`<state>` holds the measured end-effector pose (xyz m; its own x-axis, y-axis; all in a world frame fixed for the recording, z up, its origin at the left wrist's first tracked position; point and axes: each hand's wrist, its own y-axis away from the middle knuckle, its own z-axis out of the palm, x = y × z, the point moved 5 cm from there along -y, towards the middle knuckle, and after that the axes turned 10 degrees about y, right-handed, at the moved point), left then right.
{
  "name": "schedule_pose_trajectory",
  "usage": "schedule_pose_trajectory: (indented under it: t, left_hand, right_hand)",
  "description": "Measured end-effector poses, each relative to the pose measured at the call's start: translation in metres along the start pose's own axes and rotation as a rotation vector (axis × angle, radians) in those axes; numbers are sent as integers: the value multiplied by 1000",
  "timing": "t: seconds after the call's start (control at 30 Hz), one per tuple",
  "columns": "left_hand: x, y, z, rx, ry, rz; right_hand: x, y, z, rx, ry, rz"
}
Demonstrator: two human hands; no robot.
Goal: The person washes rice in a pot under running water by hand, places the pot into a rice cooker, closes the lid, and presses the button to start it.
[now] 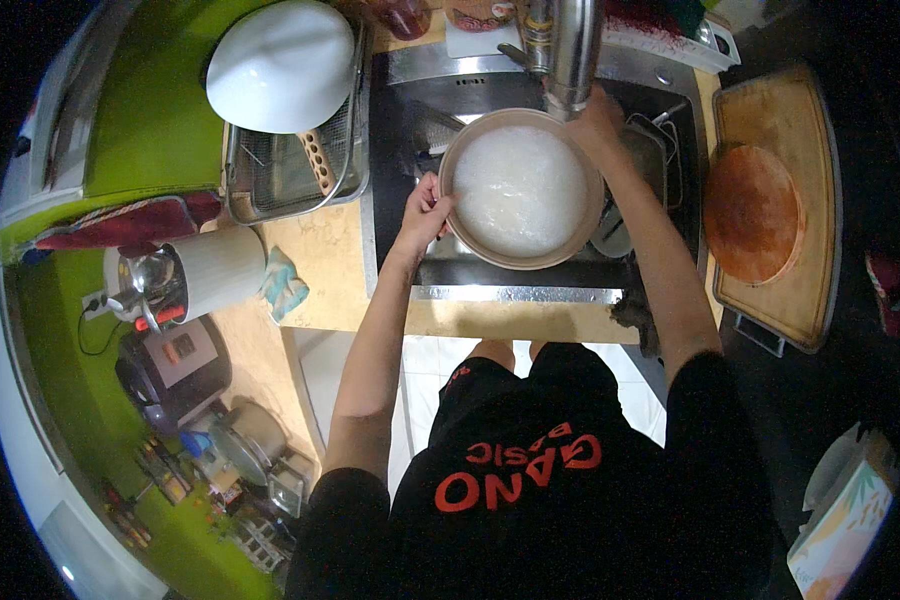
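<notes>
A round beige pan or bowl (521,187) with whitish, cloudy liquid in it is over the dark kitchen sink (465,274). My left hand (426,214) grips its left rim, thumb on the edge. At the upper right of the rim, my right hand (598,124) is blurred, close to the metal faucet (574,60); whether its fingers hold the rim or the faucet's end cannot be told. Beneath the vessel, dishes and a wire rack (660,161) lie partly hidden in the sink.
Left of the sink, a wire basket (247,202) holds a white bowl (281,67) and a perforated wooden handle (316,161). A teal cloth (285,285) lies on the counter. At right, a wooden board (814,225) carries a round reddish-brown board (754,214).
</notes>
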<state>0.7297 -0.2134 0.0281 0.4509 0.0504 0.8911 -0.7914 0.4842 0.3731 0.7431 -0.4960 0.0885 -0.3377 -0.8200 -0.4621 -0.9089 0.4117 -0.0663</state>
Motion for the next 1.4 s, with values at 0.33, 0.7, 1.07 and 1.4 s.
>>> schedule_pose_trajectory:
  t: [0.33,0.7,1.07,1.4]
  left_hand:
    - [-16,38,19,416,-320,38]
    - [49,88,31,229,-207,83]
    - [107,169,38,230,-120,-172]
    - [127,180,31,218,-244,-362]
  right_hand:
    - [82,57,47,-63,-382,65]
    - [43,82,5,-70,-647,140]
    - [-2,119,-17,-205,-718,130]
    - [-7,156,13,-279,-843,142]
